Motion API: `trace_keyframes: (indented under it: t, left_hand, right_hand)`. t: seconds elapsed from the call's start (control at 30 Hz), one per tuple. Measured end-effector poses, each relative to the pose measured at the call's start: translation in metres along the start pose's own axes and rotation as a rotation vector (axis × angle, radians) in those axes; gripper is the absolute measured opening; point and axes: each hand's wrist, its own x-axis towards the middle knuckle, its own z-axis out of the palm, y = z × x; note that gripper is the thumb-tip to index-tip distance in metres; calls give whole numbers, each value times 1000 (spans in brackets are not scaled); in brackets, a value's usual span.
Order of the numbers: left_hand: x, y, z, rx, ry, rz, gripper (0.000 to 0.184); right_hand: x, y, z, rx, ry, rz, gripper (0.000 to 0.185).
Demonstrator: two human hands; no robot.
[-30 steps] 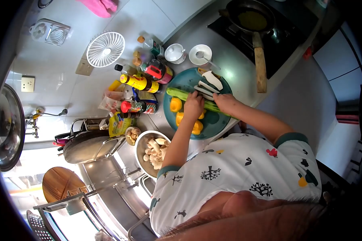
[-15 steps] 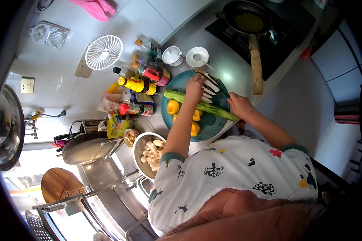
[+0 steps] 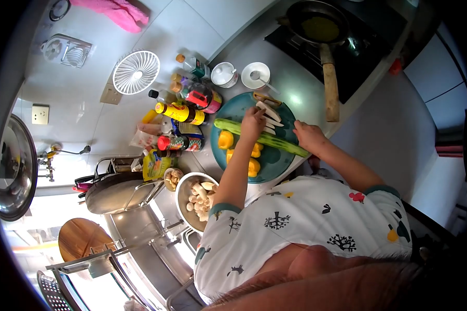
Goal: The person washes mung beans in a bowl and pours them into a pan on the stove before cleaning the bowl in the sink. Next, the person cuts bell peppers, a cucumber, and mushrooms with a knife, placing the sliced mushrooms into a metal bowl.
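On one round, blue-green board lies one long green vegetable, crossing it from side to side; its skin is smooth and striped light and dark. Beyond it are at least three pale slices, flat and long. The left hand has its fingers bent down and close together at the near ends of these slices, seeming to touch them; how firm the grip is, one cannot tell. The right hand is at the board's right edge, near the vegetable, with fingers curled; what they grasp is not clear.

On the nearer left part of the board there are about four yellow pepper pieces, rounded and shiny. To the left stand one wide bowl with many pale chunks and one small bowl with brownish pieces. Beyond the board are two white pots: one lidded pot and one open pot with one spoon. One dark round pan with one wooden handle rests on the stove.
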Motion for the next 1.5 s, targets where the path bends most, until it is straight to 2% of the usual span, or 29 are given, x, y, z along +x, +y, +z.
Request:
trace_keyframes:
  t: [0.07,0.13,0.17,0.23,0.37,0.43,0.47,0.53,0.63,0.73,0.83,0.97,1.1,1.23,1.33,1.4,1.5]
  left_hand:
    - [0,-2,2,-40,17,-37,26]
    - [10,-9,6,12,227,-5,27]
    - [17,-14,8,10,233,-9,27]
    - [35,-16,9,-224,62,-352,32]
    - [54,-17,22,-301,17,-451,34]
    - [55,-28,32,-530,3,-535,35]
    - [54,-34,36,-530,-1,-535,35]
    - [50,-34,32,-575,29,-657,28]
    - [43,-23,12,-626,20,-767,27]
    - [38,-11,0,-524,55,-799,24]
    - [38,-25,10,-392,59,-790,23]
    - [37,-35,16,-346,43,-747,22]
    - [34,-40,18,-307,20,-714,22]
    - [27,-27,9,-136,-9,-651,24]
    - [18,-26,5,-46,23,-625,26]
    - [16,-26,8,-63,30,-643,26]
    - [16,-27,7,-74,32,-666,27]
  right_hand:
    - [1,-2,-2,1,3,5,18]
    - [2,-2,-4,-2,8,9,18]
    - [1,-1,-5,-4,6,32,18]
    - [-1,2,-7,-16,3,52,18]
    - [-2,6,-3,-13,7,47,19]
    - [-3,7,3,-2,6,55,19]
    - [-4,6,7,12,-9,58,19]
    - [-5,1,6,31,-23,61,19]
    - [-3,-6,2,45,-29,33,18]
    - [4,-9,1,20,-9,-8,18]
    - [11,-9,-3,-43,-84,-5,16]
    - [21,-10,-9,-59,-238,39,15]
    - [44,-25,-15,-149,-407,98,23]
    - [62,-23,6,-146,-387,79,22]
    - [65,-11,15,-129,-273,-20,19]
    - [63,-1,15,-9,-241,3,10]
    - [47,-17,-18,-44,-299,16,14]
